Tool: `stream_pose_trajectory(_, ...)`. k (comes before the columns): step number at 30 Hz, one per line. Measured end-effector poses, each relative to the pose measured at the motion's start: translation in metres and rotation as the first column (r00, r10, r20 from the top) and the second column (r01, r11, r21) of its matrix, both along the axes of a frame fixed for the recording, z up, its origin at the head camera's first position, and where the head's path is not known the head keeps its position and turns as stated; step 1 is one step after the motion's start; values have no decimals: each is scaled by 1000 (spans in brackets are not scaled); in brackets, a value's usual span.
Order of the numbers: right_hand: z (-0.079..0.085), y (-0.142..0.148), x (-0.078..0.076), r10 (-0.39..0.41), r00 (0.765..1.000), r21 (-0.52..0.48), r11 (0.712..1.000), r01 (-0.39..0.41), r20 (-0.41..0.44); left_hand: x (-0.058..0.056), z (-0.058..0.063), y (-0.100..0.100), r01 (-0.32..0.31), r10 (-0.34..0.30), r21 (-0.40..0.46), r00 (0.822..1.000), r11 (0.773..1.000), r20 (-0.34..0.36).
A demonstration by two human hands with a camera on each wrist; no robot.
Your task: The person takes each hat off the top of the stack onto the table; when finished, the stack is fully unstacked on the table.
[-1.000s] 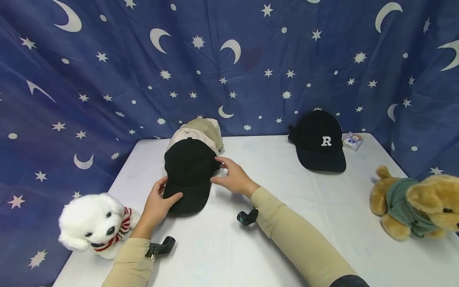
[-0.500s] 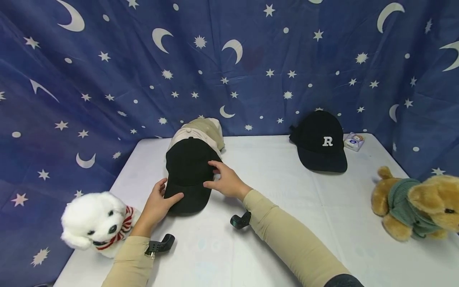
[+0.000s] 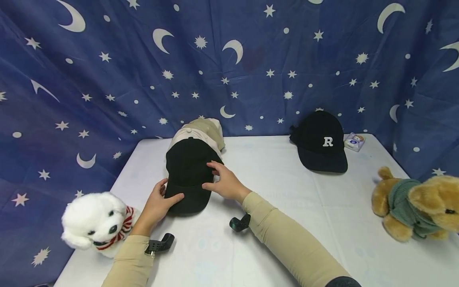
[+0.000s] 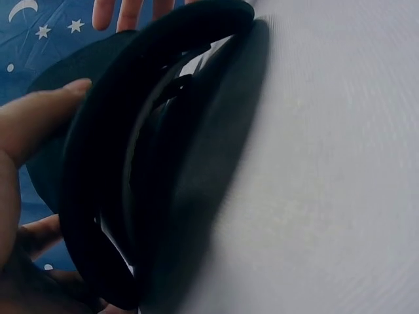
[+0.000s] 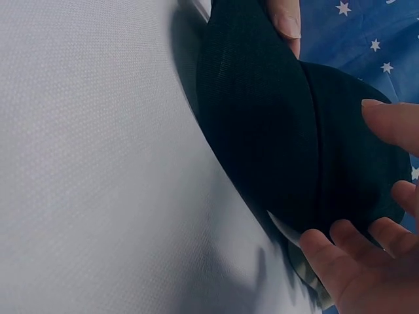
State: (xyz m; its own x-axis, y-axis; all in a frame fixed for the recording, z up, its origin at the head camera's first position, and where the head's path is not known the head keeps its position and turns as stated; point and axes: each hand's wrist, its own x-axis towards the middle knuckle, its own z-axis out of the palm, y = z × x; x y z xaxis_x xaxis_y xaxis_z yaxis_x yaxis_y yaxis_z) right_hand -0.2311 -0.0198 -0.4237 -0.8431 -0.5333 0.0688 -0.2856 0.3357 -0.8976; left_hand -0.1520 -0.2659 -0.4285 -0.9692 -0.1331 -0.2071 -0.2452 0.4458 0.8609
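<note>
**Left hand (image 3: 157, 206) pinches the plain black cap (image 3: 190, 161); right hand (image 3: 228, 183) spread beside it**

Taking the plain black cap as the centre of a clock seen from the head camera, its brim points to 6 o'clock on the white table (image 3: 201, 263). The left hand sits near 8, thumb on top of the brim and fingers round its side, pinching it. The right hand, just past 3, has thumb and fingers spread about the crown's side; whether the fingertips touch the fabric cannot be told.

Directly behind, at 12, the crown overlaps a cream cap (image 3: 195, 134), with a khaki cap (image 3: 209, 129) behind that. Well apart, between 2 and 3, stands a black cap with a white R (image 3: 319, 135), a small box (image 3: 354, 142) just beside it. A white plush dog (image 3: 91, 219) lies at 8, a brown plush dog (image 3: 403, 205) just past 3. A blue curtain (image 3: 258, 95) with moons and stars hangs behind everything.
</note>
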Motion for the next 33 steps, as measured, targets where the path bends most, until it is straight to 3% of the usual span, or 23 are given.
stream_pose_trajectory(12,-1,0,1,0,1000,-25,1000,0,10,-7,-5,-3,43,-42,65,999,997,-20)
stream_pose_trajectory(25,-2,-1,3,7,1000,-50,999,-6,19,-10,-5,3,-28,30,145,999,989,-12)
stream_pose_trajectory(33,0,0,4,11,1000,-64,998,-9,30,-8,-1,5,-14,26,199,998,980,-56)
